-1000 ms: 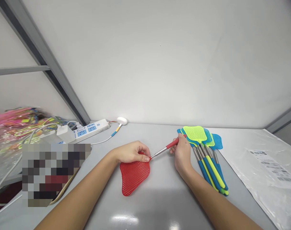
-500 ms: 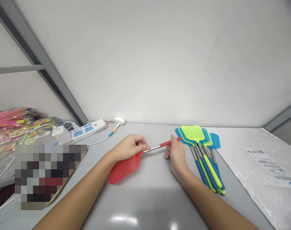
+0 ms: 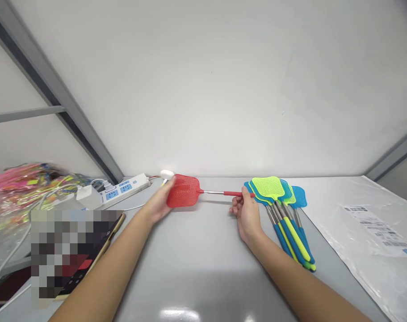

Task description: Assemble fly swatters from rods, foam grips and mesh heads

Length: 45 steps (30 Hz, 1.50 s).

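Observation:
A red fly swatter (image 3: 184,192) lies almost level above the grey table, its mesh head to the left and its handle to the right. My left hand (image 3: 160,200) grips the head at its left edge; most of those fingers are hidden behind the mesh. The red handle is pinched near its end by my right hand (image 3: 247,214), the thumb on top and the other fingers curled. Between head and handle a short length of metal rod shows. Just right of my right hand is a pile of blue and yellow-green fly swatters (image 3: 290,223), heads toward the wall.
A white power strip (image 3: 124,191) with plugged-in chargers is at the back left, near a white rounded device (image 3: 166,174). Clear bags of colourful items (image 3: 25,192) sit at far left. A partly pixelated tablet (image 3: 89,255) lies in front. White plastic packaging (image 3: 367,264) covers the right side.
My left hand has moved from the metal rod to the left edge of the swatter's head. The head has swung up and turned its flat mesh face toward me. The right hand still holds the handle.

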Each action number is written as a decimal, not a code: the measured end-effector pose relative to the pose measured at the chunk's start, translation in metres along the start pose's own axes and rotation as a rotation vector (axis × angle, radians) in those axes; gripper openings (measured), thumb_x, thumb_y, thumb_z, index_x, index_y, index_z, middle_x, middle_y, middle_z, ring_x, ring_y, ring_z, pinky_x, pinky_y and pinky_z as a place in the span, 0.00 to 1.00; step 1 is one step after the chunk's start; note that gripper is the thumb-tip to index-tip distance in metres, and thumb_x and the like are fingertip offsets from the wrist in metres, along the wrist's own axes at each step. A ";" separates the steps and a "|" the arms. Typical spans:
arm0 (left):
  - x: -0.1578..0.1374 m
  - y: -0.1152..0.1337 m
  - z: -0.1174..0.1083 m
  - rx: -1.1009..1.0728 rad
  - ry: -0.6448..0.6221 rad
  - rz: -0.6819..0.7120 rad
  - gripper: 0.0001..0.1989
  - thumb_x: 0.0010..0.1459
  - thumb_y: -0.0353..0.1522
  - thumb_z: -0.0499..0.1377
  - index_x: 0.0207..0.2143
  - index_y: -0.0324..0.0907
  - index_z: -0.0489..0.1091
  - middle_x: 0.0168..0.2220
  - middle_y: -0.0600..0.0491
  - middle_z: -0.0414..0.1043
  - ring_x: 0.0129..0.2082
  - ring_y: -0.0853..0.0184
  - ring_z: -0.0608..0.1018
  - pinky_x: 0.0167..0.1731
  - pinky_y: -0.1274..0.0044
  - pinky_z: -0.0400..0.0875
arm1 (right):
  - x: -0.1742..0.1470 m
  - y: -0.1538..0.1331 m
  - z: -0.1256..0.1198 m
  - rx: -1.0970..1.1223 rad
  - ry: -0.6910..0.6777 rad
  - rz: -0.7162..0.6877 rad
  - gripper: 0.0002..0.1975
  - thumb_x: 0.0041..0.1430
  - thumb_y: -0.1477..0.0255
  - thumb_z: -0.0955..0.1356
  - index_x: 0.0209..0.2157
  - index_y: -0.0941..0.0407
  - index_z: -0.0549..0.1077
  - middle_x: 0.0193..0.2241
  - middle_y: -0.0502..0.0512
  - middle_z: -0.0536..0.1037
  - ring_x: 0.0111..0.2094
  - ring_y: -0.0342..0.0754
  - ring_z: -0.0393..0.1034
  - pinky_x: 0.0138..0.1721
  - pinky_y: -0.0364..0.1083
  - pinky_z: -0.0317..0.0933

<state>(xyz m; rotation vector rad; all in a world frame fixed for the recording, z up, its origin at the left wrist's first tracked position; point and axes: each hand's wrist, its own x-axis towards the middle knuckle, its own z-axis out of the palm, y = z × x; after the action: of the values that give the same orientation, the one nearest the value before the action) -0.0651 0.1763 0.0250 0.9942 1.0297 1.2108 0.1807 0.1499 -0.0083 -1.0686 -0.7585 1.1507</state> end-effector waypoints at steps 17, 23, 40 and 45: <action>-0.007 0.010 -0.043 0.167 -0.043 0.000 0.19 0.49 0.38 0.70 0.43 0.40 0.74 0.43 0.46 0.79 0.40 0.59 0.81 0.41 0.68 0.76 | -0.009 -0.016 -0.017 -0.941 -0.568 -0.510 0.12 0.63 0.64 0.63 0.38 0.52 0.77 0.30 0.53 0.78 0.30 0.50 0.68 0.33 0.46 0.55; -0.007 0.006 -0.043 0.181 -0.076 -0.022 0.20 0.48 0.38 0.70 0.41 0.38 0.75 0.41 0.43 0.79 0.40 0.56 0.80 0.43 0.65 0.75 | -0.021 -0.008 -0.017 -1.097 -0.637 -0.559 0.16 0.67 0.65 0.58 0.39 0.52 0.76 0.27 0.54 0.77 0.28 0.50 0.67 0.31 0.45 0.52; -0.012 0.011 -0.015 0.148 -0.021 0.029 0.22 0.54 0.45 0.64 0.49 0.46 0.71 0.42 0.51 0.77 0.37 0.63 0.79 0.35 0.75 0.72 | -0.018 -0.011 -0.018 -1.185 -0.677 -0.411 0.16 0.67 0.61 0.58 0.34 0.52 0.72 0.22 0.50 0.74 0.25 0.48 0.67 0.27 0.44 0.49; -0.012 0.008 -0.019 0.066 -0.075 -0.001 0.26 0.58 0.47 0.60 0.57 0.49 0.67 0.45 0.49 0.75 0.40 0.62 0.79 0.39 0.74 0.72 | -0.017 -0.013 -0.019 -1.123 -0.676 -0.382 0.20 0.66 0.57 0.58 0.25 0.53 0.68 0.18 0.47 0.68 0.22 0.46 0.61 0.26 0.44 0.49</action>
<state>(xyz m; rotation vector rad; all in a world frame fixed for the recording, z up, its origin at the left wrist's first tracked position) -0.0864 0.1661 0.0292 1.0821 1.0165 1.1368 0.1974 0.1275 -0.0017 -1.3164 -2.1998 0.6896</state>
